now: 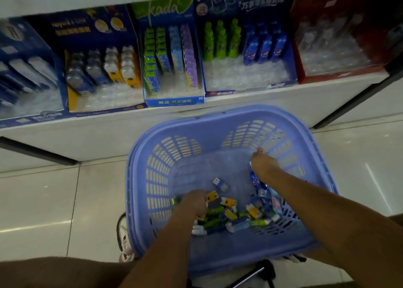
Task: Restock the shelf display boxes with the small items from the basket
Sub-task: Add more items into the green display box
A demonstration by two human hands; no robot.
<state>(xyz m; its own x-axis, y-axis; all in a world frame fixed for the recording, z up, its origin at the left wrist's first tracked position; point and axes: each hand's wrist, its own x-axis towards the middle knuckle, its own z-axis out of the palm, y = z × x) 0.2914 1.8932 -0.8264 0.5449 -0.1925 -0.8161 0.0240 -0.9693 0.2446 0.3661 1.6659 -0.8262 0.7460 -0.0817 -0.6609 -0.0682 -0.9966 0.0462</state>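
Basket: your lavender-blue slotted plastic basket [218,122] stands on the pale tiled floor [43,189], just in front of the white shelf [109,139].
Stock: the heap of small coloured packets [235,218] lies in the near-right part of the basket floor. The packets point every way, with no common axis.
Stray item: one small blue-and-white packet [220,184] lies apart from the heap, toward the basket's middle. Its long axis slants from far-left to near-right.
Left hand: your left hand [194,202] is down at the heap's left edge, fingers curled under, gripping a green packet [176,200]. The packet's end sticks out leftward, its axis roughly across the basket.
Right hand: your right hand [265,167] reaches toward the far-right wall, back uppermost. A long blue-and-white wrapper [254,177] lies under the palm, its axis along your forearm and pointing to the shelf. I cannot tell whether the fingers grip it.
Display boxes: the blue-and-green cardboard box [172,101] holds upright rows. The yellow-sided box [72,95], the blue box with green and blue bottles [250,90] and the red box [305,69] show bare clear trays at the front.
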